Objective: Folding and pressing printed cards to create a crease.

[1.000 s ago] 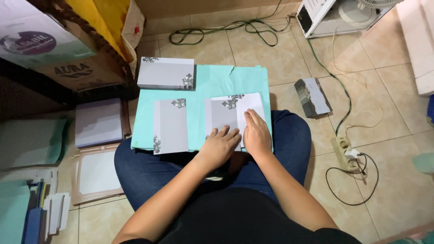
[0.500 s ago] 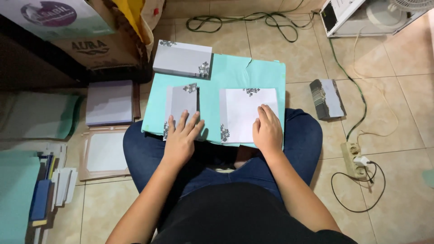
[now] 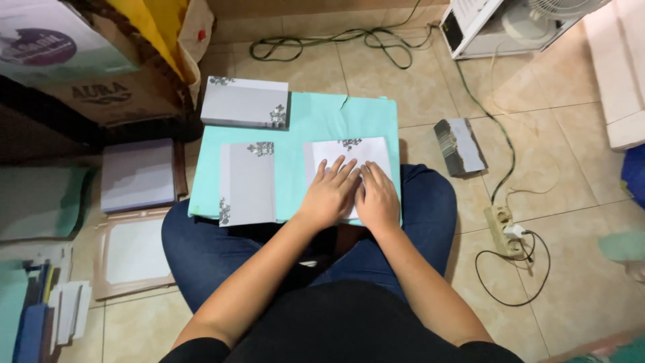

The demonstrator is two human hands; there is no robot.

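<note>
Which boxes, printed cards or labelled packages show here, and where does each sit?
Cardboard box: top left, brown, printed side panel.
Pale box: above it, round purple emblem.
Card stack: teal board's far left corner, grey, dark floral corners.
Folded card: on teal board, grey.
White card: under left hand and right hand.

Brown cardboard box (image 3: pixel 114 101) top left w/ dark print label; above it a pale teal & white box (image 3: pixel 47 47) w/ purple oval logo.
</note>
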